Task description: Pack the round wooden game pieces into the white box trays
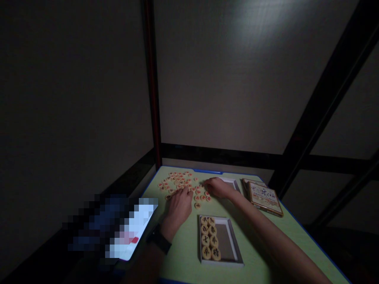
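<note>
Round wooden xiangqi pieces (177, 182) with red or black characters lie scattered at the far left of the table. My left hand (180, 206), with a dark watch (160, 239) on its wrist, rests over the near side of this spread. Its fingers are bent down and close together; what lies under the fingertips is hidden. To the right, my right hand (216, 187) has curled fingers, with a xiangqi piece (201, 185) at their tips. Closer to me is an open shallow box (233, 240); two columns of black-lettered pieces (209, 238) fill its left side.
Behind my right hand lies another shallow tray (233, 183), partly covered by it. Printed box lids (264, 197) overlap at the table's right edge. A lit screen (133, 228), partly blurred out, is at the left. Walls stand close behind the green table (183, 252).
</note>
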Motion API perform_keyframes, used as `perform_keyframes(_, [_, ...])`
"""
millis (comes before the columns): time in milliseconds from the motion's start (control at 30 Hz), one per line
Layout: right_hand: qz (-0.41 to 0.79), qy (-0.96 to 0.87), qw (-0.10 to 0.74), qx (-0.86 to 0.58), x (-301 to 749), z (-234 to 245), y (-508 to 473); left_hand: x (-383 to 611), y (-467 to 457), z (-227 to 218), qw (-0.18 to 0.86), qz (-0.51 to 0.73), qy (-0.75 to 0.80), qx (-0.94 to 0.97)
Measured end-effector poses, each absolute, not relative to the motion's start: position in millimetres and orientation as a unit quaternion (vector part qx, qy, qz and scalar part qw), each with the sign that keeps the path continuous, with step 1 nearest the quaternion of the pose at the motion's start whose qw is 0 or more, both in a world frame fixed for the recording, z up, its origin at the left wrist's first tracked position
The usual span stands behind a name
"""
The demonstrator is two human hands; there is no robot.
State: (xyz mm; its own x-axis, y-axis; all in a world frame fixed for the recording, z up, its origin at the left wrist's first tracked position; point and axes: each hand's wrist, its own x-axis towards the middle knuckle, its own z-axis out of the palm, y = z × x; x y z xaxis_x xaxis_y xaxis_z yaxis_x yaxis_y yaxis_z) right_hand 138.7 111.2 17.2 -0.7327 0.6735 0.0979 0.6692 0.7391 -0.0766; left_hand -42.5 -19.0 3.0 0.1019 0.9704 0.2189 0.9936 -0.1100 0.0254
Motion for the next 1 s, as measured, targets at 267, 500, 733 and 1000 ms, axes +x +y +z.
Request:
perform_keyframes(267, [0.009, -0.947, 0.046, -0.317, 101.1, 21.5, 110.1, -42.0, -21.4, 8.0, 0.052, -0.082, -0.670, -0.736])
perform_keyframes(500, [0.004, -0.944, 0.051, -0.325, 92.4, 19.2, 107.1, -42.9, -21.5, 5.9, 0.052, -0.095, -0.668, -0.736])
perform_keyframes(733, [0.002, -0.924, 0.066, -0.376, 128.3, 34.6, 112.3, -42.6, -20.9, 6.8, 0.050, -0.092, -0.660, -0.744])
perform_keyframes(1000, [0.003, -0.929, 0.014, -0.369, 139.5, 26.3, 110.5, -41.1, -22.9, 10.0, 0.059, -0.070, -0.655, -0.750])
